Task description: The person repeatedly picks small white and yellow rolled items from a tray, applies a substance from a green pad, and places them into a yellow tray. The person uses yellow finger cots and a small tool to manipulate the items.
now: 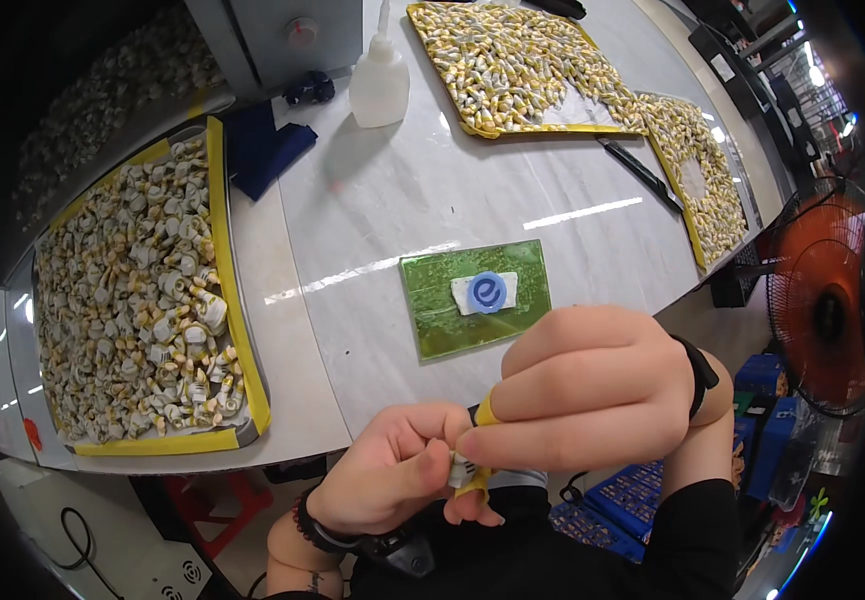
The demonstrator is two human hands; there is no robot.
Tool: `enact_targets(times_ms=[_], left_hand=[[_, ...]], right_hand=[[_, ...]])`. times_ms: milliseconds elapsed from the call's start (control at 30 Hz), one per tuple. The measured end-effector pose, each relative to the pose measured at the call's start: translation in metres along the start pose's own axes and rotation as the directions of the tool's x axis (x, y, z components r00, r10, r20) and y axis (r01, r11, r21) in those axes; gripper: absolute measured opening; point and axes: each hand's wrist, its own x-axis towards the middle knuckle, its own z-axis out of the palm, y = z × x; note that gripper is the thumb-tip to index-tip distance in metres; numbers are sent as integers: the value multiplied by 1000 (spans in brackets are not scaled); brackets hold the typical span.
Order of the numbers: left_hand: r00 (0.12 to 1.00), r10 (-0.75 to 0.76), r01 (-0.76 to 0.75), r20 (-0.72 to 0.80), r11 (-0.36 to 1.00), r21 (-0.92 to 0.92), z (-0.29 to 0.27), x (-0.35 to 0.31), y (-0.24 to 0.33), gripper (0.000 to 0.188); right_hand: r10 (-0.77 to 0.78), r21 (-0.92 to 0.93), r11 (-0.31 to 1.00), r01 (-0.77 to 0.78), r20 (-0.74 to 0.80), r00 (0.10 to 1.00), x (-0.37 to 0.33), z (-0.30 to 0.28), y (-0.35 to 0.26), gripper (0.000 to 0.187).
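My left hand [393, 470] is closed, its thumb and fingers pinching a small white piece [462, 470] with dark marks and yellow at its lower end. Right beside it, the curled fingers of my right hand [593, 390] meet the left fingertips. A bit of yellow [486, 410] shows at the right fingers; whatever they grip is hidden. Beyond both hands, on the table, lies a green glassy plate [428, 335]. On that plate sits a white pad [467, 297] bearing a round blue piece [489, 292] with a dark curved mark.
Yellow-edged trays of small white-and-yellow pieces stand at left [215, 200], at the back [553, 128] and at back right [688, 215]. A clear squeeze bottle [380, 85], blue cloth [278, 155] and black cutter-like tool [641, 174] lie about. An orange fan [818, 285] stands right.
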Motion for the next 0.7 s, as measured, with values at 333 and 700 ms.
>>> enact_targets(times_ms=[333,700], left_hand=[[998,-27,34,63,994,-103,6,5,1,32],[865,500,-451,-41,811,373,14,0,-6,30]], right_hand=[[-67,-18,998,68,25,997,0,-4,-2,10],[101,-22,994,-103,-71,992,-8,-4,-22,20]])
